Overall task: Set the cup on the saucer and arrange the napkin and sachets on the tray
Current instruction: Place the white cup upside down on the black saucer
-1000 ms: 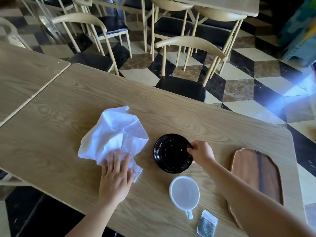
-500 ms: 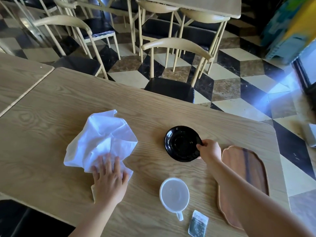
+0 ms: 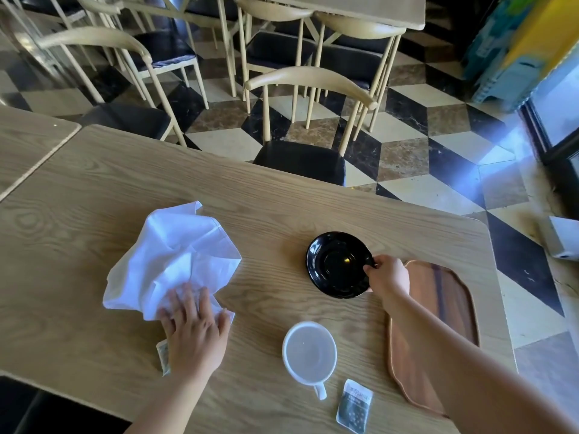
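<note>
A black saucer (image 3: 336, 264) lies on the wooden table, and my right hand (image 3: 388, 277) pinches its right rim. Just right of it sits the wooden tray (image 3: 438, 324), partly covered by my right forearm. An empty white cup (image 3: 309, 352) stands nearer me, handle towards me. A grey sachet (image 3: 354, 405) lies right of the handle. My left hand (image 3: 194, 333) rests flat, fingers spread, on the near edge of a crumpled white napkin (image 3: 175, 255). A second sachet (image 3: 163, 357) peeks out from under that hand.
The table's (image 3: 78, 292) rounded right corner is just beyond the tray. A chair (image 3: 310, 126) is pushed in at the far side. Another table (image 3: 25, 139) adjoins on the left. Further chairs and a chequered floor lie behind.
My right hand has drawn the saucer rightwards, away from the napkin and close to the tray. My left hand stays on the napkin.
</note>
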Demonstrator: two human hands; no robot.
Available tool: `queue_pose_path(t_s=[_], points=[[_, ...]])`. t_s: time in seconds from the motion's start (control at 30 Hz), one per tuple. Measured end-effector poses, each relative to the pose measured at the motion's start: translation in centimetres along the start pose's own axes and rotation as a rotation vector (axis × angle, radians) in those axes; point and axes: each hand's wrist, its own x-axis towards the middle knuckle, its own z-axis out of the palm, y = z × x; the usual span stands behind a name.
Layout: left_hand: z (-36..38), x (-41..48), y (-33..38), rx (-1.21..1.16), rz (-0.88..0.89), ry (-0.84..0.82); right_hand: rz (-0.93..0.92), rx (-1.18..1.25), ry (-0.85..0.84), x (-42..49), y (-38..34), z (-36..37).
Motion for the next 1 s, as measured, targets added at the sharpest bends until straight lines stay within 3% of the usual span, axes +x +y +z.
queue_pose_path(t_s=[0.23, 0.4, 0.53, 0.7, 1.0], points=[[0.1, 0.1, 0.1, 0.0, -0.001, 0.007, -0.077, -0.077, 0.01, -1.5, 0.4, -0.5], [-0.3, -0.5, 0.7, -0.03, 0.035, 0.076, -0.325, 0.067, 0.183, -8.4, 1.3, -1.5], [-0.1, -1.1, 2.6, -0.029, 0.177, 0.101, -0.326, 0.129, -0.038, -15.7, 3.9, 0.0], [0.4, -1.5, 3.4, -0.016, 0.155, 0.048, -0.255, 0.048, -0.252, -20.7, 6.9, 2.3], [1.1, -1.6, 3.1, -0.015, 0.154, 0.071, -0.211, 0.06, -0.221, -20.8, 7.0, 4.4]])
